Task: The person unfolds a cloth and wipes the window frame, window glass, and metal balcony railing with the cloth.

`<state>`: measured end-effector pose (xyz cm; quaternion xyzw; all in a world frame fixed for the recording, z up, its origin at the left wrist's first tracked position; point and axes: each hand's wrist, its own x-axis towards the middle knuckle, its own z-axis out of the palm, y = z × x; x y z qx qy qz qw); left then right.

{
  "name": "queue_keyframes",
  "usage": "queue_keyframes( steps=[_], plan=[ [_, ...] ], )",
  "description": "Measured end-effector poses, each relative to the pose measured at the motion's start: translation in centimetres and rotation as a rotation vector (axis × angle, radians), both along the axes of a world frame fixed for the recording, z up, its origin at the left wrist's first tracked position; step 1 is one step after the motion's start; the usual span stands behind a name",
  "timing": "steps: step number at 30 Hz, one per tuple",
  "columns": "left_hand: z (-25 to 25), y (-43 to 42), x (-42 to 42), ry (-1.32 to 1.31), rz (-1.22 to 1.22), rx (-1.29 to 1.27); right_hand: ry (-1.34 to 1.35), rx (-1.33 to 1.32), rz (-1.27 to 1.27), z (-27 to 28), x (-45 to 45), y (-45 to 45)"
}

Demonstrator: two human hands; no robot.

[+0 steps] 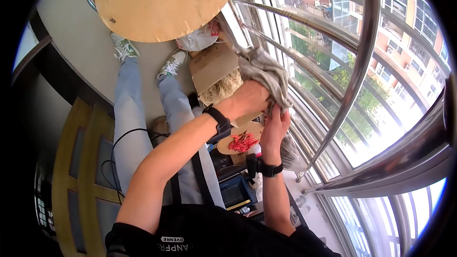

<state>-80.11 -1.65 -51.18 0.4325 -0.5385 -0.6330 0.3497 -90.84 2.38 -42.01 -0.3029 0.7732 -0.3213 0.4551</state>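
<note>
A crumpled grey-beige cloth (pixel 269 69) is held up beside the window railing. My left hand (pixel 251 97) is closed around its left side, back of the hand facing up. Just below and to the right, my right hand (pixel 275 128) pinches the cloth's lower end between thumb and fingers. The two hands are nearly touching. Folds of cloth hide some of the left fingertips. Both wrists wear black straps.
Metal bars (pixel 352 95) line the window on the right. An open cardboard box (pixel 212 66) with straw-like shreds stands beyond my left forearm. Red items (pixel 243 142) lie on a small round board (pixel 227 148). A round wooden tabletop (pixel 164 2) is at the top.
</note>
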Motion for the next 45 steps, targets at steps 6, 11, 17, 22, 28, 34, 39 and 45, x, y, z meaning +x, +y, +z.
queue_keyframes(
  steps=[6,11,17,22,28,34,39,45],
  plan=[
    [5.1,0.3,-6.1,-0.023,0.078,-0.451,0.028,-0.192,-0.278,6.6,-1.7,4.1],
    [7.7,-5.2,-12.6,0.129,0.001,-0.356,0.254,-0.318,-0.211,9.1,-2.7,1.2],
    [4.6,-7.3,-13.1,0.02,-0.195,-0.229,0.173,-0.203,-0.218,6.8,-5.7,-4.1],
    [4.4,-6.8,-13.4,0.004,-0.081,-0.285,0.283,-0.394,-0.239,2.1,-5.7,-7.2],
    [1.4,-6.2,-13.6,-0.008,-0.012,-0.305,0.405,-0.495,-0.279,-2.0,-6.0,-7.4],
    [-3.0,-6.2,-12.8,-0.055,-0.018,-0.238,0.336,-0.413,-0.262,-5.8,-4.9,-7.9],
    [-4.9,-5.8,-13.7,-0.069,-0.006,-0.188,0.297,-0.368,-0.202,-7.6,-6.7,-7.3],
    [-5.3,-5.9,-11.5,-0.09,-0.089,-0.093,0.091,-0.205,-0.235,-7.1,-6.3,-7.3]
  ],
)
